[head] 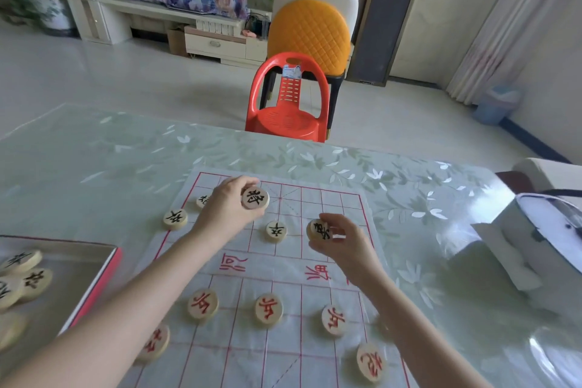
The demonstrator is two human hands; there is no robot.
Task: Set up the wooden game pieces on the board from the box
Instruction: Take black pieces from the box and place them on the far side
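Room is left open across the far rows of the paper xiangqi board [333, 208], spread on the glass-topped table [94, 161]. A pale wooden general disc [255, 197], black-lettered, is pinched by the left hand [226, 208] over the far rows. A second black disc [318, 230] is gripped by the right hand [346, 242] near the board's right edge. Red-lettered discs [268, 310] are laid flat along the near rows. Spare discs [34, 283] are kept in the red-edged box [94, 280] at the left. A white case [535, 230] is set well to the right, and a red plastic chair [289, 98] beyond the table.
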